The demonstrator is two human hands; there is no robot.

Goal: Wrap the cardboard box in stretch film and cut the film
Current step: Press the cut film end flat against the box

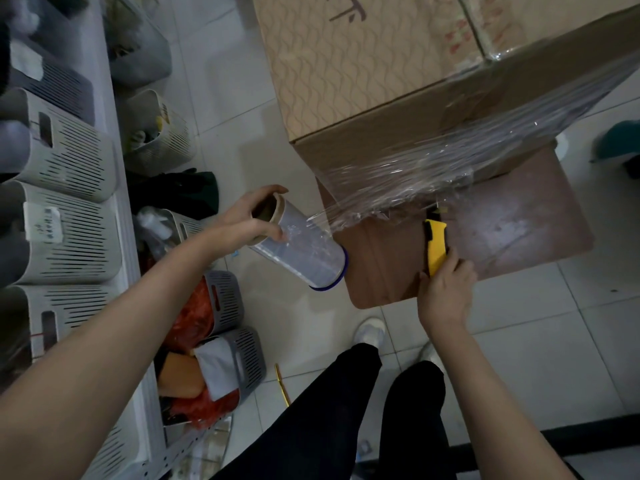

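I see the box (pixel 381 81) standing on a brown stool (pixel 519 230) at the far right. Film (pixel 415 174) is wound around its near lower corner and stretched left to the roll (pixel 301 252). The left hand (pixel 242 223) grips the roll at its open cardboard end, left of the stool, and the right hand (pixel 446 292) holds a yellow knife (pixel 434 247) over the stool, its tip at the lower edge of the film, near the box.
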